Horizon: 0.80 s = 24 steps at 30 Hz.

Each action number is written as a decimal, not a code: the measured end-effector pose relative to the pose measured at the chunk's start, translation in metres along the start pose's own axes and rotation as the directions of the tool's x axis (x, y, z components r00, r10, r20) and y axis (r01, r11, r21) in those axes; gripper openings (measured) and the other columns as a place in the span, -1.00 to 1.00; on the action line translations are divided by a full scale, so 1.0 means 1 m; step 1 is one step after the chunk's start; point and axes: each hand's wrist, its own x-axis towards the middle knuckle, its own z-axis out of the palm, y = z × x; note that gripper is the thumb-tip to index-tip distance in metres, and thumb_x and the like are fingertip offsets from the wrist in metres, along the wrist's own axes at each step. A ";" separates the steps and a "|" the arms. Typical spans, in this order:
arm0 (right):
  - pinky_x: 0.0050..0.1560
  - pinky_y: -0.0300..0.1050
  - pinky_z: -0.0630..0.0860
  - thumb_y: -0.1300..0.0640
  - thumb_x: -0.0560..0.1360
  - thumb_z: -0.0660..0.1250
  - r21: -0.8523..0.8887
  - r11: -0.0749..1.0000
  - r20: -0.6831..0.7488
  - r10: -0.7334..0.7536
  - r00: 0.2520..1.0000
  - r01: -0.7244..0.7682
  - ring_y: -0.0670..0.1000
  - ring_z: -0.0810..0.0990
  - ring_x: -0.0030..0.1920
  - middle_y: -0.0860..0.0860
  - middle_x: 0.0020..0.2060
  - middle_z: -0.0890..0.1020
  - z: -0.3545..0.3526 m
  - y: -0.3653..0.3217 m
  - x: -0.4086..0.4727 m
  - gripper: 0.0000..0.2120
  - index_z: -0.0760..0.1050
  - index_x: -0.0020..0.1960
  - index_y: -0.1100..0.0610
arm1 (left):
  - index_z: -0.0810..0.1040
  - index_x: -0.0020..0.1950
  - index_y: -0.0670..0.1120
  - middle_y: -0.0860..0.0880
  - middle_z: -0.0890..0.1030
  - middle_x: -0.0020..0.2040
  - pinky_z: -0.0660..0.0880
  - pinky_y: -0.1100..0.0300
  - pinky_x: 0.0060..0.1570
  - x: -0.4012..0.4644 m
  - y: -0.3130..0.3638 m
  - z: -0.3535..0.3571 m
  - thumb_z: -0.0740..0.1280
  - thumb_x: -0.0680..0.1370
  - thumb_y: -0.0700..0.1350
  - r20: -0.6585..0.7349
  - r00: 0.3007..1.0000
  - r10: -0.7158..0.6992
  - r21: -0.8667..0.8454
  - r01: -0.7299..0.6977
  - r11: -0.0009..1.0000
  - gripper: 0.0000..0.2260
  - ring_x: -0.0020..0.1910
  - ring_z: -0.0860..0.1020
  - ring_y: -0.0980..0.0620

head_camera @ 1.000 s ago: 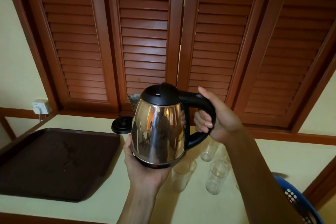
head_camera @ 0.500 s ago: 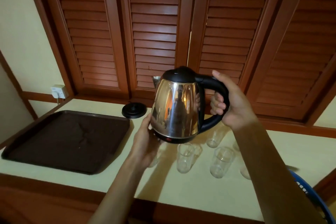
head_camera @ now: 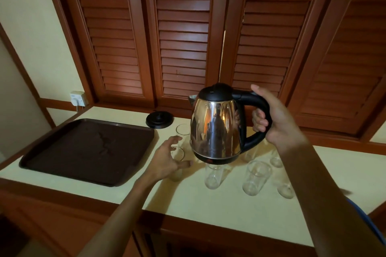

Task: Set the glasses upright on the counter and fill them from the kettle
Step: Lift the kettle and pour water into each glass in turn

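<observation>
- The right hand (head_camera: 277, 123) grips the black handle of the steel kettle (head_camera: 217, 125), fingers curled round it, and holds it upright in the air above the desk (head_camera: 208, 200).
- The left hand (head_camera: 167, 158) reaches forward with fingers spread and loose, around a glass (head_camera: 177, 165) near the tray; whether it touches the glass I cannot tell.
- Clear glasses (head_camera: 255, 177) stand upright on the desk under and to the right of the kettle.
- Another glass (head_camera: 182, 130) stands behind the left hand.
- A dark tray (head_camera: 87, 148) lies at the left; the kettle base (head_camera: 159, 119) sits behind it.
</observation>
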 end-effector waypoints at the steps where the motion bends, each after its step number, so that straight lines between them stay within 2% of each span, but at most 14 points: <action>1: -0.61 -0.24 0.15 -0.17 0.42 0.53 -0.003 1.000 -0.004 -0.001 1.000 0.001 -0.08 0.26 -0.64 -0.05 -0.59 0.34 -0.001 0.001 0.000 -0.74 0.62 -0.12 0.01 | 0.41 0.45 0.02 0.02 0.56 0.35 0.53 0.03 0.30 -0.001 -0.005 0.004 0.70 0.27 0.05 -0.026 0.999 -0.026 -0.026 0.026 0.999 -0.17 0.31 0.54 -0.03; 4: -0.62 -0.25 0.17 -0.15 0.42 0.53 0.004 1.000 -0.010 -0.006 1.000 0.006 -0.08 0.27 -0.64 -0.04 -0.58 0.34 -0.006 0.003 -0.001 -0.78 0.65 -0.13 -0.02 | 0.40 0.40 0.02 0.00 0.62 0.23 0.59 0.09 0.21 -0.012 -0.015 0.018 0.69 0.31 -0.03 -0.144 0.987 -0.071 -0.164 0.047 0.985 -0.25 0.19 0.61 -0.01; 6: -0.62 -0.25 0.17 -0.15 0.41 0.54 -0.003 1.000 -0.013 -0.011 1.000 0.011 -0.08 0.26 -0.64 -0.04 -0.58 0.33 -0.006 0.003 -0.004 -0.81 0.67 -0.20 -0.05 | 0.44 0.32 -0.02 -0.07 0.64 0.18 0.65 0.13 0.11 -0.021 -0.018 0.031 0.67 0.35 -0.13 -0.173 0.980 -0.103 -0.333 0.040 0.942 -0.36 0.12 0.63 0.00; 8: -0.61 -0.24 0.16 -0.15 0.40 0.55 -0.015 1.000 -0.017 -0.017 1.000 0.017 -0.08 0.25 -0.63 -0.04 -0.58 0.33 -0.004 0.002 -0.006 -0.81 0.66 -0.29 -0.08 | 0.49 0.22 -0.08 -0.06 0.65 0.09 0.66 0.18 0.00 -0.028 -0.015 0.041 0.63 0.39 -0.25 -0.228 0.966 -0.125 -0.400 0.024 0.916 -0.51 0.03 0.64 0.02; 10: -0.61 -0.24 0.16 -0.16 0.39 0.55 -0.031 0.999 -0.023 -0.020 1.000 0.019 -0.08 0.25 -0.63 -0.04 -0.58 0.33 -0.002 0.001 -0.009 -0.78 0.65 -0.34 -0.08 | 0.52 0.13 -0.09 -0.01 0.64 0.01 0.64 0.14 0.03 -0.023 -0.015 0.044 0.59 0.42 -0.30 -0.294 0.946 -0.136 -0.357 0.024 0.934 -0.61 0.00 0.64 -0.02; 13: -0.61 -0.24 0.16 -0.16 0.38 0.55 -0.065 0.998 -0.019 -0.026 0.999 0.025 -0.08 0.25 -0.63 -0.04 -0.58 0.33 0.000 -0.003 -0.012 -0.77 0.66 -0.34 -0.07 | 0.53 0.03 -0.11 -0.08 0.63 -0.06 0.57 0.33 -0.12 -0.017 -0.012 0.036 0.56 0.40 -0.36 -0.255 0.959 -0.122 -0.383 0.015 0.924 -0.67 -0.02 0.62 -0.07; 14: -0.60 -0.23 0.16 -0.17 0.38 0.55 -0.082 0.996 -0.017 -0.028 0.999 0.027 -0.07 0.25 -0.63 -0.04 -0.58 0.33 0.000 -0.005 -0.013 -0.76 0.66 -0.34 -0.06 | 0.53 0.03 -0.13 -0.09 0.62 -0.09 0.56 0.32 -0.15 -0.015 -0.010 0.032 0.56 0.38 -0.34 -0.258 0.959 -0.116 -0.400 0.003 0.916 -0.67 -0.04 0.60 -0.05; 17: -0.56 -0.20 0.17 -0.18 0.39 0.55 -0.144 0.989 -0.005 -0.026 1.000 0.025 -0.07 0.25 -0.62 -0.04 -0.60 0.34 0.002 -0.012 -0.014 -0.70 0.63 -0.39 -0.03 | 0.55 0.07 -0.16 -0.04 0.64 -0.17 0.52 0.16 -0.06 -0.009 0.005 0.018 0.56 0.31 -0.31 -0.270 0.961 -0.065 -0.363 -0.039 0.931 -0.62 -0.11 0.61 0.02; 20: -0.57 -0.21 0.19 -0.16 0.36 0.57 -0.167 0.985 0.004 -0.031 1.000 0.031 -0.07 0.27 -0.62 -0.03 -0.59 0.36 0.007 -0.019 -0.015 -0.73 0.66 -0.23 0.04 | 0.57 0.06 -0.15 -0.03 0.67 -0.17 0.53 0.20 -0.10 -0.001 0.022 0.001 0.58 0.29 -0.34 -0.285 0.958 -0.028 -0.314 -0.066 0.947 -0.60 -0.16 0.62 0.05; 24: -0.61 -0.23 0.20 -0.17 0.31 0.61 -0.246 0.968 0.032 -0.042 0.999 0.048 -0.07 0.27 -0.60 -0.01 -0.54 0.37 0.014 -0.034 -0.016 -0.61 0.70 -0.09 0.12 | 0.57 0.00 -0.08 -0.06 0.69 -0.14 0.58 0.19 -0.08 0.004 0.038 -0.016 0.57 0.22 -0.27 -0.304 0.952 0.028 -0.289 -0.120 0.950 -0.60 -0.16 0.66 0.03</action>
